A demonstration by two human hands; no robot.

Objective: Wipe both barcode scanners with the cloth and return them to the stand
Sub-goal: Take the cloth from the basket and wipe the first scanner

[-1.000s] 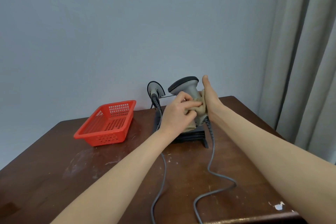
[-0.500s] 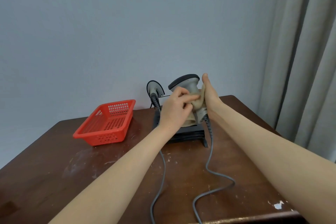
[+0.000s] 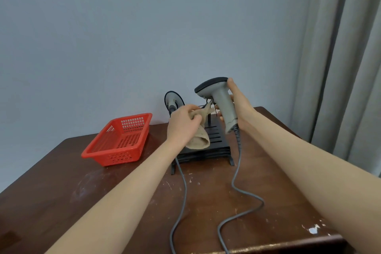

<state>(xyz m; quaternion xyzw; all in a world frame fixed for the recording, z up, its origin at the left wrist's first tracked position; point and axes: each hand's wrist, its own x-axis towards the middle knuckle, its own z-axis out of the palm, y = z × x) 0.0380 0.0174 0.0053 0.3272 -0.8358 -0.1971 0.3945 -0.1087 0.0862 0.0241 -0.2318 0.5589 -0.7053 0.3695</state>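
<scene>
Right hand [image 3: 240, 107] is wrapped around the handle of the grey scanner [image 3: 219, 102], holding it upright in the air above the black stand [image 3: 214, 142] near the table's [image 3: 268, 171] back edge. Its cable [image 3: 237, 181] trails down toward the front edge. Left hand [image 3: 182, 123] is closed on the bunched beige cloth [image 3: 199, 136], just left of the scanner; one cloth corner reaches toward the trigger area, but contact is hard to confirm from this angle.

Second scanner [image 3: 173, 101] sits seated at the stand's back left, mostly hidden behind the left hand.

Progress: my read is that the first scanner's wipe is about done or paused, and it's not back on the stand. No telling whether the second has been wiped. Left: dock this one, then handle the other if needed. Red basket [image 3: 117, 140] near the left edge is uninvolved.
</scene>
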